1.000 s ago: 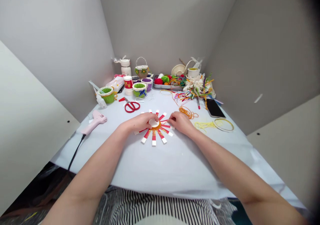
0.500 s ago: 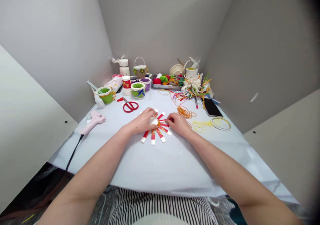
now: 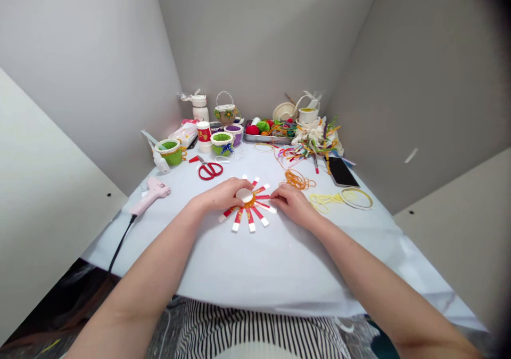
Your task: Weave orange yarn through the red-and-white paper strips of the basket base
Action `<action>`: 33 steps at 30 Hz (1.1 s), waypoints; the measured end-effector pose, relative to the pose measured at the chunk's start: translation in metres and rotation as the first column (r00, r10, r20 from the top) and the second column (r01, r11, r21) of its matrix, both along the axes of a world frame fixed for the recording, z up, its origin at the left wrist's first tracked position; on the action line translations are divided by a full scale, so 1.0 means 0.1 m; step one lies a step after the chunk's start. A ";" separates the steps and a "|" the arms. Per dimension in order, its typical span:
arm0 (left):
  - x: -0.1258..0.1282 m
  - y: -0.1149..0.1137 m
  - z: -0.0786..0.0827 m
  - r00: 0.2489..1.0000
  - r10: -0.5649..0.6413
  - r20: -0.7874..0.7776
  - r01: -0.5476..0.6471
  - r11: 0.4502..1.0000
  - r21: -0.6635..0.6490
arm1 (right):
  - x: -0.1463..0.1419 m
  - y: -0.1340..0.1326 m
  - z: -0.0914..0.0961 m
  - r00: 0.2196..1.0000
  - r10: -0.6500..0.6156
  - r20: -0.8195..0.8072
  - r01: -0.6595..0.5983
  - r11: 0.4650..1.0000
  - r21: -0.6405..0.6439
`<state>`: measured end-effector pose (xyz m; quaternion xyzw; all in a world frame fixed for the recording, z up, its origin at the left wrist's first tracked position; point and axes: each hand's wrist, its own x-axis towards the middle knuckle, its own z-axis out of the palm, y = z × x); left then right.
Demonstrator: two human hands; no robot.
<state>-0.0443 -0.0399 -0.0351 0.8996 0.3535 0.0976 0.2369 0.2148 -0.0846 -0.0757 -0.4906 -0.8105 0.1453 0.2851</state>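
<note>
A paper cup cut into a fan of red-and-white strips [image 3: 250,210] lies flat on the white table [image 3: 263,263], its round base up and ringed with orange cord. My left hand [image 3: 223,194] rests on its left side, fingers curled down against the base. My right hand [image 3: 293,203] lies at the right edge of the strips, fingers pinched low near an orange cord; what they pinch is too small to tell.
A pink glue gun [image 3: 150,195] with a black cable lies left. Red scissors [image 3: 209,170], woven cups [image 3: 171,151], a tray of yarn balls [image 3: 267,129], a loose orange cord pile [image 3: 297,179], a phone [image 3: 342,171] and a ring [image 3: 357,198] stand around the back and right.
The fan of strips has turned slightly under my hands. My right hand slid a little to the right and lower along the strips. My left hand stays on the base.
</note>
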 end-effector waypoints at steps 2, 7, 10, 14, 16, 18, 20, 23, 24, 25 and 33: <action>-0.02 0.01 0.01 1.000 -0.025 -0.011 0.025 1.000 -0.012 | 0.02 -0.11 0.02 1.000 0.008 0.022 -0.009 1.000 0.011; -0.02 0.03 0.02 0.997 -0.071 -0.011 0.071 0.997 -0.036 | 0.02 -0.44 0.04 0.992 0.110 0.054 -0.114 0.991 0.066; -0.02 0.03 0.00 0.997 -0.073 0.006 0.073 0.996 -0.044 | 0.00 -0.62 0.01 0.985 0.149 0.089 -0.156 0.984 0.081; -0.02 0.03 0.00 0.998 -0.057 0.006 0.057 0.997 -0.054 | -0.01 -0.71 -0.05 0.967 0.139 0.215 -0.167 0.979 0.117; -0.02 0.03 0.00 0.999 -0.054 0.002 0.054 0.997 -0.052 | 0.00 -0.67 -0.06 0.969 0.071 0.237 -0.107 0.984 0.139; -0.02 0.03 0.00 0.998 -0.060 -0.004 0.060 0.997 -0.050 | 0.02 -0.60 -0.03 0.977 -0.013 0.211 -0.017 0.990 0.142; -0.02 0.03 0.01 0.998 -0.070 -0.005 0.069 0.997 -0.047 | 0.03 -0.49 0.02 0.983 -0.067 0.174 0.049 0.993 0.109; -0.02 0.03 0.01 0.998 -0.067 -0.007 0.067 0.997 -0.043 | 0.00 -0.26 0.10 0.989 -0.058 0.137 0.057 0.998 0.013; -0.02 0.03 0.00 0.998 -0.061 -0.012 0.061 0.997 -0.045 | -0.02 -0.17 0.12 0.991 -0.036 0.128 0.039 0.999 -0.021; -0.02 0.03 0.00 0.998 -0.057 -0.016 0.057 0.997 -0.047 | -0.04 -0.07 0.13 0.992 -0.012 0.123 0.018 0.999 -0.048; -0.01 0.05 -0.03 0.997 -0.083 -0.007 0.082 0.995 -0.058 | -0.02 0.32 -0.03 0.997 -0.079 -0.002 0.079 0.997 0.023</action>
